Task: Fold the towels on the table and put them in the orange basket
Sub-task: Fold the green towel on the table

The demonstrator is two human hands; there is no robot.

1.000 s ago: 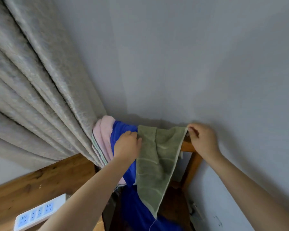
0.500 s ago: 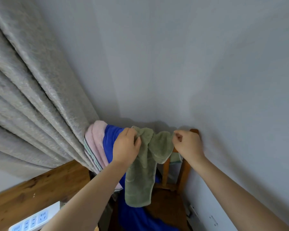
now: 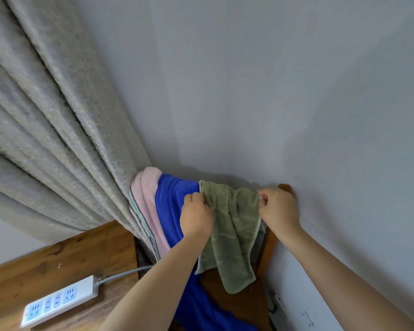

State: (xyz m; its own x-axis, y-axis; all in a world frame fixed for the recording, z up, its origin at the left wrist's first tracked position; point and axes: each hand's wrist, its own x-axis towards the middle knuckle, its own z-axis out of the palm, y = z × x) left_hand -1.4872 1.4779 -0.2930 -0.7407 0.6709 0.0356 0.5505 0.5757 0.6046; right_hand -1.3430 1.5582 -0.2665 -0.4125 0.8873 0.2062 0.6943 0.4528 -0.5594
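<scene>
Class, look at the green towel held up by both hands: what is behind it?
Behind the green towel, a brown wooden chair shows at its right edge and below; a blue towel hangs left. The chair's top rail is covered.

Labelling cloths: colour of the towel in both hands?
Olive green towel, plain; head view.

A single wide-angle view came from the person's head, facing forward and slightly down into a room corner. It sat close: both forearms reached in from the near edge. The wall (image 3: 296, 91) filled the far and right side, the curtain (image 3: 46, 127) the left, the tabletop (image 3: 58, 263) the near left.
</scene>
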